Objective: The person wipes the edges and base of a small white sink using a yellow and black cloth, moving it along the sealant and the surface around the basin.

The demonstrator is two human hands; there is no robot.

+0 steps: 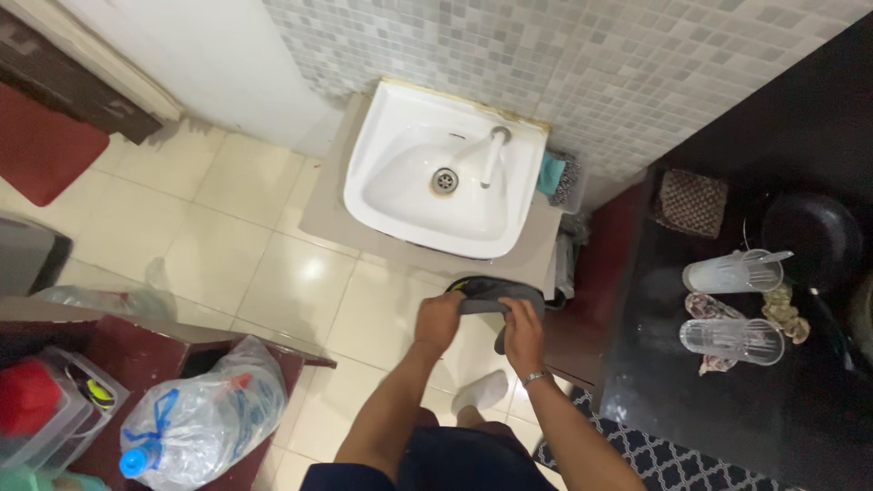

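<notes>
Both hands grip a dark cloth below a white sink. The left hand and right hand are each clamped on it.

I see a wall of small grey mosaic tiles behind a white ceramic washbasin, glossy cream floor tiles, a red mat top left, a black glossy counter right, and a dark patterned rug below it. Lighting looks even.
</notes>
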